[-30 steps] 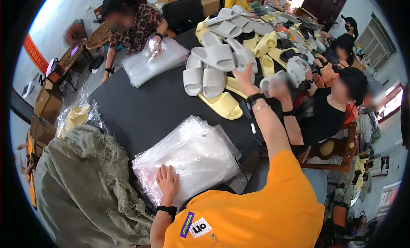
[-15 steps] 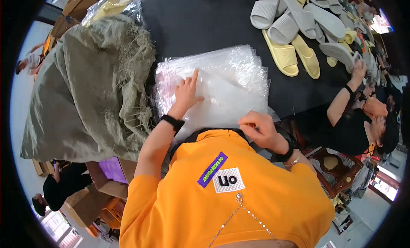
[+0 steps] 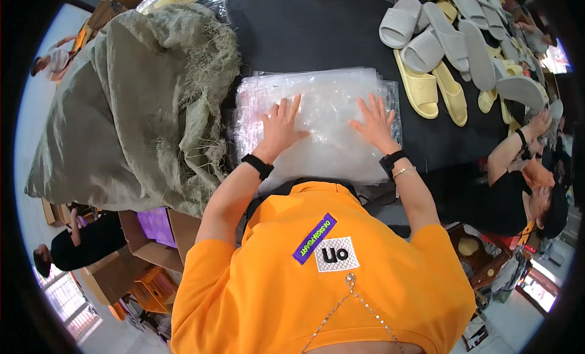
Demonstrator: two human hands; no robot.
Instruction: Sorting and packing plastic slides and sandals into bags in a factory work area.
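Observation:
A stack of clear plastic bags (image 3: 323, 89) lies on the dark table right in front of me. My left hand (image 3: 282, 127) rests flat on the left part of the stack, fingers spread. On the stack's right part lies my right hand (image 3: 375, 125), its fingers also stretched and apart. Neither hand holds anything. Black bands circle both my wrists, and a thin bracelet sits on the right one.
Left of the bags bulges a grey-green woven sack (image 3: 134, 110) with frayed edges. At the back right lie grey slippers (image 3: 423, 49) and yellow slippers (image 3: 420, 92) in a heap. A co-worker in black (image 3: 499, 201) handles slippers on the right. An open cardboard box (image 3: 155, 232) stands lower left.
My right hand has moved from the near edge up onto the bags and opened out flat. My left hand stays on the stack, its fingers now more spread. The top bag lies flatter.

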